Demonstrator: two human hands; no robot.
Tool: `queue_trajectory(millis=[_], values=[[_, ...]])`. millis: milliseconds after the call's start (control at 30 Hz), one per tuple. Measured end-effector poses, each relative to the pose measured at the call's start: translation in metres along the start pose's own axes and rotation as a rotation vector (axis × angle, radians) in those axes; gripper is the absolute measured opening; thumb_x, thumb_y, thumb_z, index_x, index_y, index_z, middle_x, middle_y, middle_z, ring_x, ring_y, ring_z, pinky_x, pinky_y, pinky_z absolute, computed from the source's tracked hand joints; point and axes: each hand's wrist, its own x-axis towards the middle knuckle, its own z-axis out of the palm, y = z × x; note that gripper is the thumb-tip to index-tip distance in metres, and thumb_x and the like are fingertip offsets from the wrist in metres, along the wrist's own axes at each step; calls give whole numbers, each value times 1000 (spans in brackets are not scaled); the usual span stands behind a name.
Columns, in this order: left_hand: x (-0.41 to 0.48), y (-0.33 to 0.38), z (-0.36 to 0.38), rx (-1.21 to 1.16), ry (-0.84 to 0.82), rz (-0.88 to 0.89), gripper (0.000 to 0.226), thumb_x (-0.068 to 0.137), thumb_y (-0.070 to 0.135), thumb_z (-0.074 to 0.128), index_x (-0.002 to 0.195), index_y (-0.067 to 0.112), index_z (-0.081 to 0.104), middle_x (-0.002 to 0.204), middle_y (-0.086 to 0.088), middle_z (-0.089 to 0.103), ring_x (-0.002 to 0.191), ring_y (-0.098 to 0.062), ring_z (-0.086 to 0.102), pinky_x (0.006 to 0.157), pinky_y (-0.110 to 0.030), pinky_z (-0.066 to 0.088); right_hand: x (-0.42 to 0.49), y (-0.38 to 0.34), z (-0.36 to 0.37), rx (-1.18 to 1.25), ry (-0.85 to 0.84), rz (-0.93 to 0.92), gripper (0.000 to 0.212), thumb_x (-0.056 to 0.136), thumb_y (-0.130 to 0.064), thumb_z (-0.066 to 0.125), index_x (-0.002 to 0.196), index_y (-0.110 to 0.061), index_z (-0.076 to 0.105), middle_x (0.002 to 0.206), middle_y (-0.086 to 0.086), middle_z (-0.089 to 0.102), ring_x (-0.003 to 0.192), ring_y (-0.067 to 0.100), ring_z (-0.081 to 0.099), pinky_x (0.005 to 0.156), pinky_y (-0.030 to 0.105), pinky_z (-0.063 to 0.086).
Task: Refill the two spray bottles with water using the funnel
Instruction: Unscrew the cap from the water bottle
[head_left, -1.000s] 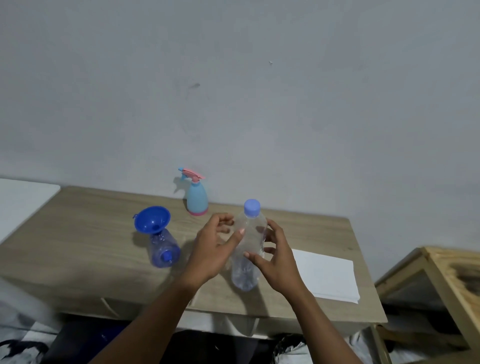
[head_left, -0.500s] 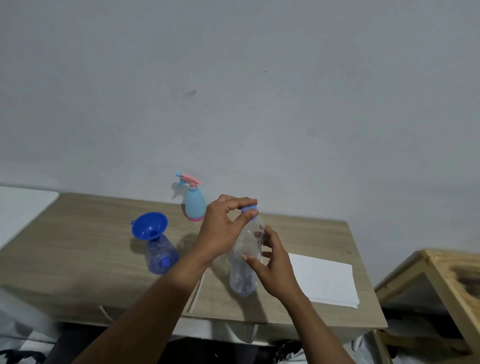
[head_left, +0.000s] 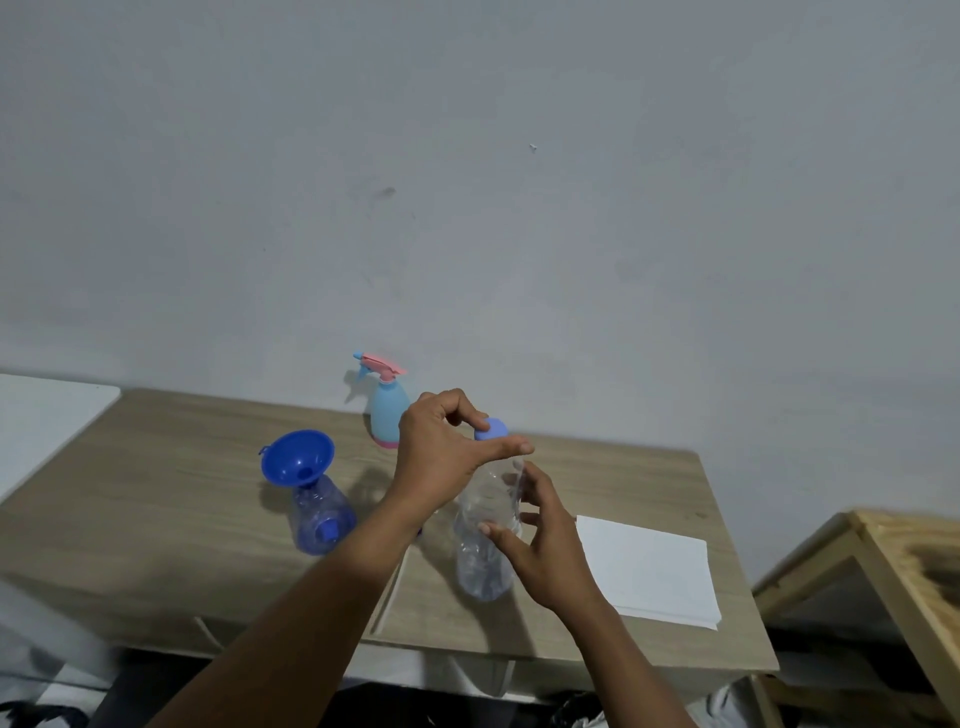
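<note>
Blue cap (head_left: 492, 429) is pinched by the left hand (head_left: 441, 453) atop the clear water bottle (head_left: 485, 540), which is gripped mid-body by the right hand (head_left: 545, 551) and stood on the wooden table (head_left: 156, 488). Further left, a blue funnel (head_left: 297, 457) is seated in a translucent blue bottle (head_left: 319, 514); a light-blue spray bottle (head_left: 387, 410) is parked by the wall.

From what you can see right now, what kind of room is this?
Probably a plain room at home or a simple work corner, though not for certain. A light wooden table stands against a bare grey wall, with an unfinished wooden frame beside it and a household spray bottle on top.
</note>
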Motion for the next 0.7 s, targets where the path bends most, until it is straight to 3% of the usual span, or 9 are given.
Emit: queue_trajectory(millis=[167,233,400,700], values=[[3,0,-21,-145,-292,39,2,83,10,77,83,12,76,106,8,77,109,-5,67,91,-17,47,-1,2,-2,10,-4,-2,75,83,-34,80,145,-35,37,136,-18,56,122,1,55,99,30,52],[3,-4,-27,-154,-325,25,8,86,6,74,90,12,78,105,7,77,108,-5,68,92,-13,48,0,2,-1,5,-8,-8,75,83,-33,80,144,-36,37,136,-18,57,122,1,55,98,29,52],[3,2,-25,-137,-274,14,7,81,7,79,87,10,78,101,4,78,101,-3,70,80,0,44,1,1,-1,-2,-5,-14,75,82,-35,80,144,-37,37,136,-21,55,121,0,55,96,26,52],[-5,3,-11,-66,-66,60,14,70,19,89,73,23,76,90,8,75,83,-7,61,75,-9,46,3,-3,-1,-18,1,-10,75,82,-38,80,144,-35,37,136,-18,56,120,-2,55,95,23,53]])
